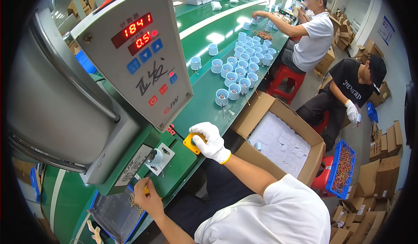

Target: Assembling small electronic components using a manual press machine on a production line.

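My right hand [212, 143], in a white glove with a yellow cuff, closes round a yellow button box [188, 144] on the green press base. Its thumb lies over the dark button. Bare, my left hand [148, 198] curls its fingers over a second yellow button box at the base's near-left side, mostly covered by the hand. Between them, a light blue cup-shaped part [154, 158] sits in a metal fixture [166, 154] under the press head, with a wire hanging from it. Above stands the press [65, 96] with its grey counter panel [135, 57], red digits lit.
Rows of light blue cups [244, 65] with wires stand on the green bench [196, 107]. A blue tray [115, 215] with small brass-coloured parts adjoins my left hand. Right of me is an open carton [250, 157]; farther off are two seated people and a blue crate [342, 170].
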`<action>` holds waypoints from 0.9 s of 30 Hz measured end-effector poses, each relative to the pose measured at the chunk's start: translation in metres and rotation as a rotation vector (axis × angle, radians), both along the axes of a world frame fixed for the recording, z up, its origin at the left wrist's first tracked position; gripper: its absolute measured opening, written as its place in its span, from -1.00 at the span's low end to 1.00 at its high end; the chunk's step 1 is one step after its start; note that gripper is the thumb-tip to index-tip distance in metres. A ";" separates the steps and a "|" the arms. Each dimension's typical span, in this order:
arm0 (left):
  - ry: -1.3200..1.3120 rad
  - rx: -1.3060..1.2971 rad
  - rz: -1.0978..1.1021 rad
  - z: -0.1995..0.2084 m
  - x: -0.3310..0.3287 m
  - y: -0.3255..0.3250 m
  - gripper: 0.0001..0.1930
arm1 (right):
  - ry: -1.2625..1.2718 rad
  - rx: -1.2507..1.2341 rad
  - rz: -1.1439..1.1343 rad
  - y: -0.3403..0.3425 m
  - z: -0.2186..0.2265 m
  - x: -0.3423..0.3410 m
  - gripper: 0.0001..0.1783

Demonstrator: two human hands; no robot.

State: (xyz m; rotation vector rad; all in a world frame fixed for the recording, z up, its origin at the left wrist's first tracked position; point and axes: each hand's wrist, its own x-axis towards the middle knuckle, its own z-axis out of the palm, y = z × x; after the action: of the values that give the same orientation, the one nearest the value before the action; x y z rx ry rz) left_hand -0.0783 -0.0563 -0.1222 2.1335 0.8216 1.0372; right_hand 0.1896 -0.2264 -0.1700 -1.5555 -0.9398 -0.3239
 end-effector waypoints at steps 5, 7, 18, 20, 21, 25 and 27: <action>-0.036 0.097 -0.072 0.001 0.002 0.000 -0.90 | 0.002 0.037 -0.004 -0.002 -0.002 -0.001 -0.72; -0.051 0.096 -0.071 0.000 -0.003 -0.001 -0.90 | 0.002 0.039 -0.017 -0.003 -0.002 -0.004 -0.72; 0.041 0.066 -0.114 0.025 0.009 0.022 -0.82 | -0.048 0.019 -0.040 0.000 -0.005 0.004 -0.77; -0.013 -0.055 -0.106 0.046 0.026 0.029 -0.78 | 0.114 0.058 0.032 0.002 -0.010 0.001 -0.75; -0.048 -0.069 -0.115 0.058 0.037 0.029 -0.78 | 0.199 0.084 0.058 0.002 -0.017 0.000 -0.75; -0.032 -0.063 -0.223 0.082 0.060 0.046 -0.79 | 0.249 0.115 0.078 0.002 -0.023 0.002 -0.76; 0.109 -0.066 -0.336 0.085 0.062 0.057 -0.79 | 0.201 0.032 0.012 -0.003 -0.010 0.003 -0.78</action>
State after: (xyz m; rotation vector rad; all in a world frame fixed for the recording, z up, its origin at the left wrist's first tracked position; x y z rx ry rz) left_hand -0.0164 0.0010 -0.0373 2.1900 0.5123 0.7162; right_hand 0.1923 -0.2291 -0.1802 -1.5215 -0.7831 -0.1693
